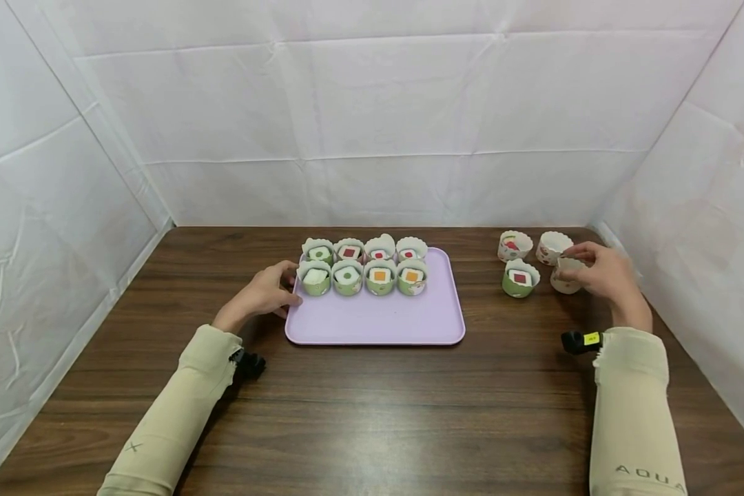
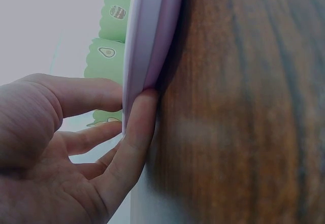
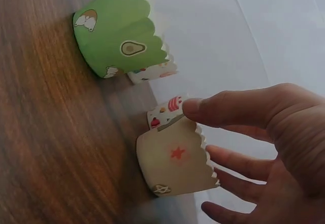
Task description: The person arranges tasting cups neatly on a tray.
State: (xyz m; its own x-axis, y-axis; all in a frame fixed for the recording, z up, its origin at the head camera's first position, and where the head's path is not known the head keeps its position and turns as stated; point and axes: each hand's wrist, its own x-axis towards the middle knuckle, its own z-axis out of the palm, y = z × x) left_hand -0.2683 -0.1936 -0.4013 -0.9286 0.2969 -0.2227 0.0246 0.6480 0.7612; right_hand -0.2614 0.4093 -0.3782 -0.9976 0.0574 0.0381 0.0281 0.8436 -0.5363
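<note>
At the left side of the lilac tray point(image 1: 372, 325), my left hand point(image 1: 262, 293) pinches the rim; the left wrist view has the thumb on one face of the rim point(image 2: 144, 41) and a finger on the underside. Two rows of paper baking cups stand along the tray's back, the front row green, such as one cup point(image 1: 314, 281) by my fingers. Far to the right, my right hand point(image 1: 607, 274) holds a cream baking cup point(image 3: 175, 158) with a red star, thumb and fingers at its scalloped rim. Its contents are hidden in the right wrist view.
Near my right hand stand a green cup point(image 1: 518, 284) with a dark red-and-white piece, a patterned cup point(image 1: 512, 249) with red bits and another pale cup point(image 1: 552, 253). White sheeting point(image 1: 384, 124) walls the brown table point(image 1: 347, 413) at back and sides.
</note>
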